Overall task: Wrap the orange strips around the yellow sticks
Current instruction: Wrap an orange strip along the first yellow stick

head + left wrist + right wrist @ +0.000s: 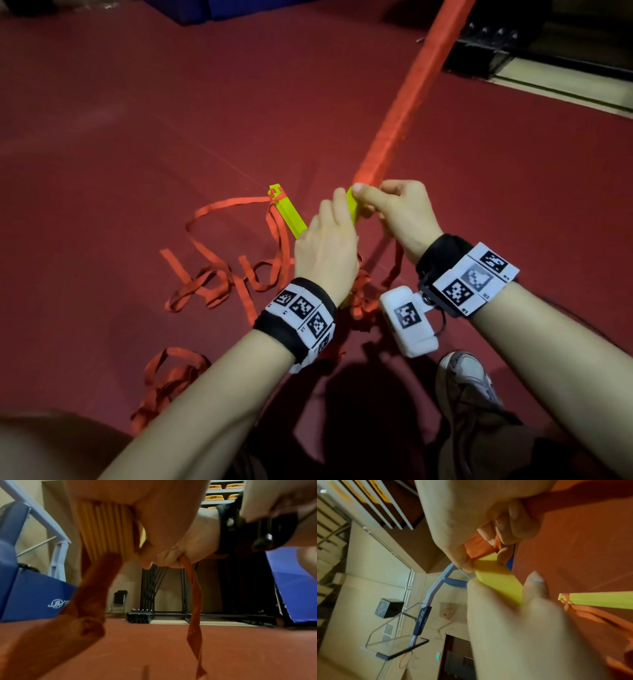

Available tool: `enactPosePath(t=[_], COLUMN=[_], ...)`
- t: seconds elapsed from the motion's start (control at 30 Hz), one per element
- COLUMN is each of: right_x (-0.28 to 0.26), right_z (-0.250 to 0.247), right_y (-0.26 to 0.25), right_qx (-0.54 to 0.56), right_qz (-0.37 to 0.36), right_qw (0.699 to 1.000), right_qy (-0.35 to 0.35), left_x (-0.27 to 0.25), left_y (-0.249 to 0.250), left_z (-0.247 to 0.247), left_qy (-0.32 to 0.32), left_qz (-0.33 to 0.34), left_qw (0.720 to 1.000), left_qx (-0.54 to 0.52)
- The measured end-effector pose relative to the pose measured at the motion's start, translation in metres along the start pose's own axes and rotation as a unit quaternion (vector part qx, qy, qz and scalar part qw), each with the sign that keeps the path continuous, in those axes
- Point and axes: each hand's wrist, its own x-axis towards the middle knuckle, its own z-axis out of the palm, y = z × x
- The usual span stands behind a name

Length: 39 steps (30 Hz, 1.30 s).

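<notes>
Orange strips (219, 274) lie tangled on the red floor (120, 137) left of the held yellow stick (352, 209), where the left hand (325, 250) curls a grip round its shaft and the right hand (400, 212) pinches strip (477, 546) against its wrapped end. If that pinch slackens, I judge the last turn would loosen; trailing tails could also snag the second yellow stick (286, 214) just left. No containers show.

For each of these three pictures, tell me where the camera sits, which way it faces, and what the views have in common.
Head: worn on the head, looking down at the left hand and right hand on the held yellow stick, whose far length is wrapped in orange strip; both forearms and a shoe show.
Left wrist: under the left wrist, facing forward low over the red floor; the right hand's curled fingers hold a hanging strip.
Right wrist: on the right wrist, rolled sideways, facing both hands pinching the stick.
Shared: head and right wrist views both show the second stick on the floor.
</notes>
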Motion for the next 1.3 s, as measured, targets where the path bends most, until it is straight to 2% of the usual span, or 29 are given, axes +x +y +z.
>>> enactPosePath(t=[0.1,0.17,0.23,0.27,0.3,0.37,0.4,0.43,0.47,0.53,0.7,0.73,0.8,0.87,0.9,0.97,1.07,1.13,1.3], right_x=[0.003,0.005,0.006,0.006,0.006,0.006,0.006,0.006,0.005,0.003,0.005,0.008,0.016,0.025,0.030,0.037,0.042,0.041,0.040], right_z=[-0.003,-0.008,-0.016,-0.020,-0.024,-0.031,-0.033,-0.034,-0.034,-0.034,-0.038,-0.041,-0.054,-0.074,-0.086,-0.105,-0.115,-0.112,-0.091], right_y=[0.000,0.000,-0.001,-0.002,-0.002,-0.003,-0.003,-0.003,-0.004,-0.006,-0.013,-0.014,-0.013,-0.009,-0.008,-0.009,-0.012,-0.015,-0.005], right_qx=[0.038,0.078,0.105,0.119,0.132,0.145,0.146,0.144,0.134,0.097,0.006,-0.032,-0.183,-0.346,-0.370,-0.344,-0.311,-0.332,-0.406], right_qz=[0.014,0.035,0.040,0.035,0.027,0.014,0.009,0.006,0.005,0.004,0.007,0.008,0.006,-0.012,-0.015,-0.012,-0.050,-0.059,-0.003], right_qw=[0.999,0.996,0.991,0.986,0.981,0.971,0.967,0.964,0.964,0.967,0.976,0.976,0.965,0.935,0.929,0.932,0.929,0.921,0.910], right_qy=[-0.006,-0.031,-0.079,-0.109,-0.138,-0.188,-0.207,-0.222,-0.230,-0.236,-0.215,-0.214,-0.185,-0.074,0.003,0.114,0.193,0.197,0.082], left_x=[0.000,0.004,0.012,0.016,0.020,0.024,0.024,0.024,0.023,0.020,0.018,0.017,0.018,0.019,0.019,0.019,0.017,0.015,0.011], left_y=[0.001,0.001,-0.004,-0.007,-0.010,-0.018,-0.021,-0.024,-0.024,-0.023,-0.021,-0.024,-0.028,-0.031,-0.032,-0.033,-0.034,-0.032,-0.027], left_z=[0.001,-0.004,-0.004,-0.006,-0.010,-0.013,-0.013,-0.015,-0.016,-0.015,-0.006,-0.004,0.000,0.003,0.003,0.004,0.007,0.007,0.006], left_qy=[0.031,-0.024,-0.076,-0.102,-0.133,-0.221,-0.266,-0.296,-0.298,-0.248,-0.157,-0.145,-0.124,-0.110,-0.103,-0.092,-0.094,-0.106,-0.128], left_qz=[0.034,0.030,-0.023,-0.061,-0.101,-0.161,-0.170,-0.163,-0.147,-0.108,-0.095,-0.095,-0.112,-0.129,-0.135,-0.146,-0.150,-0.144,-0.121], left_qw=[0.999,0.996,0.976,0.954,0.918,0.816,0.769,0.740,0.727,0.736,0.751,0.758,0.770,0.778,0.782,0.785,0.783,0.784,0.777], left_qx=[0.021,-0.076,-0.203,-0.274,-0.361,-0.510,-0.555,-0.582,-0.601,-0.620,-0.634,-0.629,-0.616,-0.605,-0.600,-0.595,-0.596,-0.595,-0.604])
